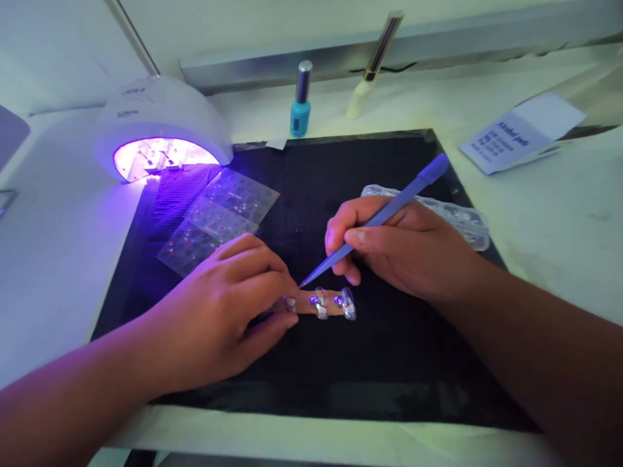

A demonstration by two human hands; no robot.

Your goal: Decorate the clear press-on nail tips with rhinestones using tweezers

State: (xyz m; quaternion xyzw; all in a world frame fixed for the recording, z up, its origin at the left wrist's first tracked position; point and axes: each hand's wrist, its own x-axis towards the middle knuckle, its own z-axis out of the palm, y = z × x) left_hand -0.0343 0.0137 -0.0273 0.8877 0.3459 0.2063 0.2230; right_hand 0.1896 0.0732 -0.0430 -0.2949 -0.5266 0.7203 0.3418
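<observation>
My left hand [224, 311] is closed over the left end of a narrow tan strip [305, 303], thumb below and fingers above. Decorated false nails sit across the strip: one clear nail [321, 305] near its middle and another nail [348, 304] at the right end. A third shiny piece is partly hidden by my left fingertips. My right hand [399, 243] grips slim blue tweezers [384, 214] like a pen. Their fine point slants down to the strip's upper edge, beside my left fingertips; whether it touches cannot be made out.
A lit white nail lamp [170, 117] stands at the back left. Sticker sheets [219, 214] lie on the black mat [302, 363]. Behind are a blue polish bottle [300, 107] and a pale bottle [363, 94]. A clear plastic case [457, 217] and an alcohol pads box [511, 139] are to the right.
</observation>
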